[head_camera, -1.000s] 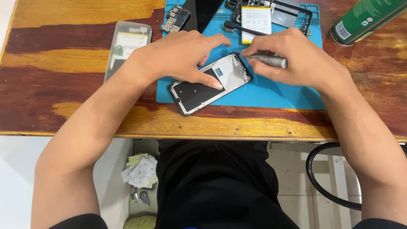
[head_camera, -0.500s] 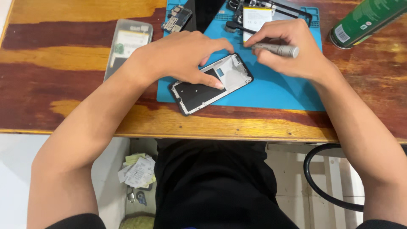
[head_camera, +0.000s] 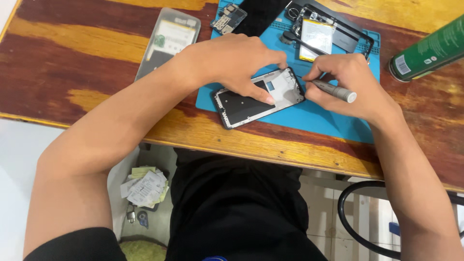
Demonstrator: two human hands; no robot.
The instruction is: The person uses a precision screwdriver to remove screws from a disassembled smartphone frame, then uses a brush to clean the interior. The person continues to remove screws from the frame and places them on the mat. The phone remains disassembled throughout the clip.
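On the blue work mat [head_camera: 328, 118], an opened phone frame [head_camera: 258, 99] is being pinned flat by the left hand [head_camera: 232, 63], fingers pressed down across its inner plate and its upper edge, so that grip is being kept closed on the frame. Just to the right of that hold, a slim grey screwdriver [head_camera: 333, 90] is being pinched in the right hand [head_camera: 348, 82], its grip closed around the shaft, with the tip being set against the frame's top right corner. Beyond both hands, a loose battery [head_camera: 316, 38] inside a dark phone shell [head_camera: 355, 38] and a small circuit board [head_camera: 228, 19] are being kept on the mat. Left of the left wrist, a clear phone case [head_camera: 169, 41] is lying on the wooden tabletop [head_camera: 72, 72]; far right of the screwdriver grip, a green spray can [head_camera: 427, 48] is resting on its side.
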